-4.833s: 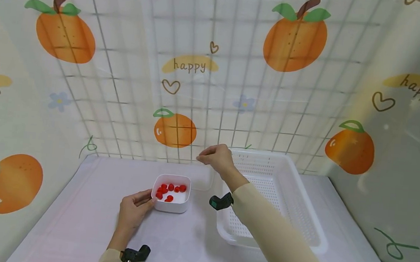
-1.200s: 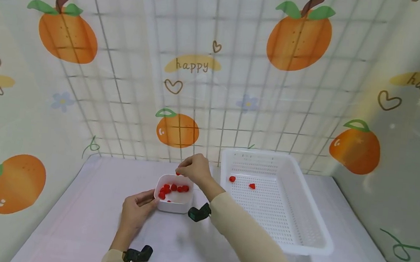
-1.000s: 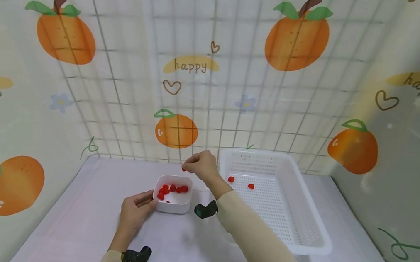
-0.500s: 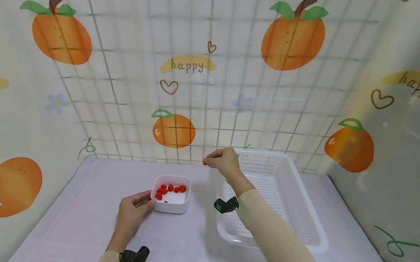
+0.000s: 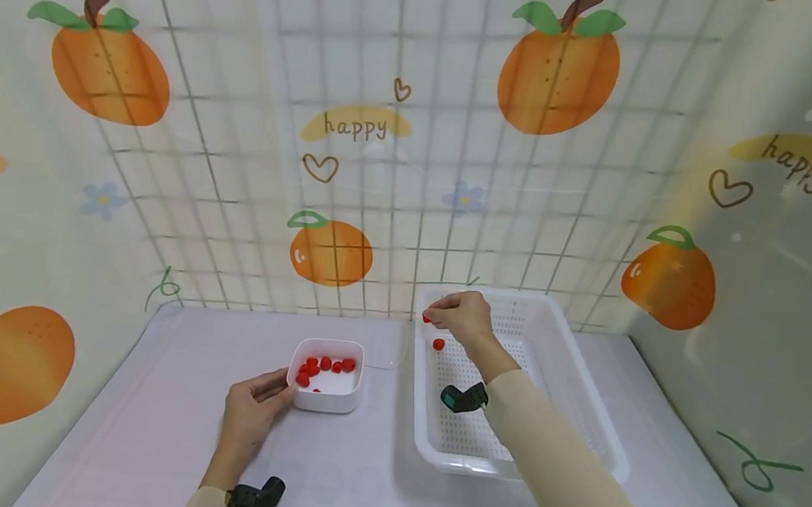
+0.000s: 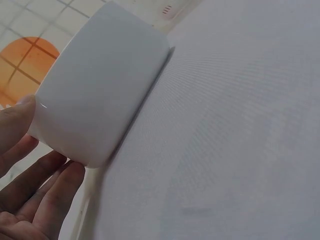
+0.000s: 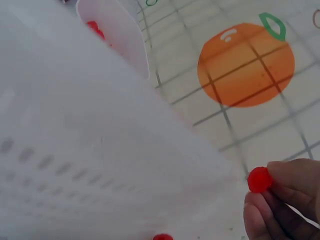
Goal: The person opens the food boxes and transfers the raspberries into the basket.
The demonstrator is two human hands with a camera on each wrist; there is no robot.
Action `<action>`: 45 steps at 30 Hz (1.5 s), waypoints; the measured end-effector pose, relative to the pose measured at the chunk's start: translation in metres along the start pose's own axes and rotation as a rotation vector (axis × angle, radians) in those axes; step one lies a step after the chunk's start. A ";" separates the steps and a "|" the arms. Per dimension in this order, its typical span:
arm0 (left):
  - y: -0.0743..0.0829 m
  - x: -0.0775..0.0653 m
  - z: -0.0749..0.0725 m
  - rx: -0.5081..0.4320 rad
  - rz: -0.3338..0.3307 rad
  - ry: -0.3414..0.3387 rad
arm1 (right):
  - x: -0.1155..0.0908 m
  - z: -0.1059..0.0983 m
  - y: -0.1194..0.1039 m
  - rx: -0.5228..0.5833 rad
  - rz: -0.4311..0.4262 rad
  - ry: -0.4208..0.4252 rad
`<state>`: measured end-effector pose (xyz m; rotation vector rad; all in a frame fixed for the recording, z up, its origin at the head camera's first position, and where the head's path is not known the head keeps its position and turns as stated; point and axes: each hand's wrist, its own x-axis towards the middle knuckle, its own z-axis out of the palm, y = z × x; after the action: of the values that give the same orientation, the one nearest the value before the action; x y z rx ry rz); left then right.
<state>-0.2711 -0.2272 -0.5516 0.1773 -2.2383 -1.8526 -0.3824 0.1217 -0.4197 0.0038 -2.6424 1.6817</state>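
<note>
In the head view my right hand (image 5: 467, 320) pinches a small red raspberry (image 5: 427, 317) between thumb and fingertips, above the far left part of a white perforated basket (image 5: 594, 403). The right wrist view shows this raspberry (image 7: 259, 179) close up, beside the basket's wall (image 7: 115, 115). Another raspberry (image 5: 438, 344) lies inside the basket; the hand and forearm hide part of the basket's floor. My left hand (image 5: 247, 413) holds the near left corner of a small white box (image 5: 328, 401), thumb at the rim and fingers against its side (image 6: 95, 90). Several raspberries (image 5: 326, 363) lie in the box.
Both containers stand on a table with a pale cloth (image 5: 358, 475), the box left of the basket with a gap between. Behind them hangs a curtain (image 5: 410, 205) printed with oranges, over a wire grid. Similar curtain panels close off both sides.
My right hand has carried the raspberry from above the small box rightward to over the basket. My left hand keeps its hold on the box. The head view has shifted slightly.
</note>
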 end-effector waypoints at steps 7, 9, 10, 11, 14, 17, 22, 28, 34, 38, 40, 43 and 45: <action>0.002 -0.001 0.000 -0.004 -0.012 0.002 | 0.004 -0.012 0.021 -0.087 0.052 0.036; 0.002 -0.001 0.000 -0.006 -0.001 0.004 | 0.005 -0.015 0.029 -0.104 0.083 0.049; 0.001 -0.001 0.000 -0.009 0.002 0.004 | 0.006 -0.016 0.033 -0.113 0.097 0.051; 0.002 -0.002 0.000 -0.010 0.007 0.004 | 0.007 -0.017 0.037 -0.127 0.110 0.054; 0.002 -0.002 0.001 -0.008 0.010 0.005 | 0.009 -0.019 0.048 -0.184 0.144 0.061; 0.002 -0.002 0.001 0.001 0.011 0.007 | 0.012 -0.020 0.056 -0.238 0.157 0.057; 0.004 -0.003 0.001 0.009 0.003 0.009 | 0.015 -0.019 0.064 -0.285 0.150 0.024; 0.004 -0.003 0.000 0.022 0.003 0.004 | 0.013 -0.013 0.069 -0.352 0.156 -0.007; 0.004 -0.003 0.001 0.013 0.009 -0.001 | 0.016 -0.008 0.075 -0.387 0.184 -0.019; 0.003 -0.002 0.001 0.013 0.010 0.003 | 0.019 -0.005 0.080 -0.422 0.182 -0.022; 0.004 -0.003 0.001 0.014 0.011 0.006 | 0.020 -0.004 0.081 -0.433 0.176 -0.021; 0.005 -0.003 0.002 0.009 0.013 0.009 | 0.021 -0.002 0.082 -0.441 0.173 -0.020; 0.006 -0.003 0.002 0.012 0.009 0.009 | 0.022 -0.001 0.083 -0.448 0.168 -0.020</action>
<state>-0.2679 -0.2237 -0.5469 0.1772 -2.2408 -1.8313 -0.4054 0.1579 -0.4945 -0.2095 -3.0436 1.0854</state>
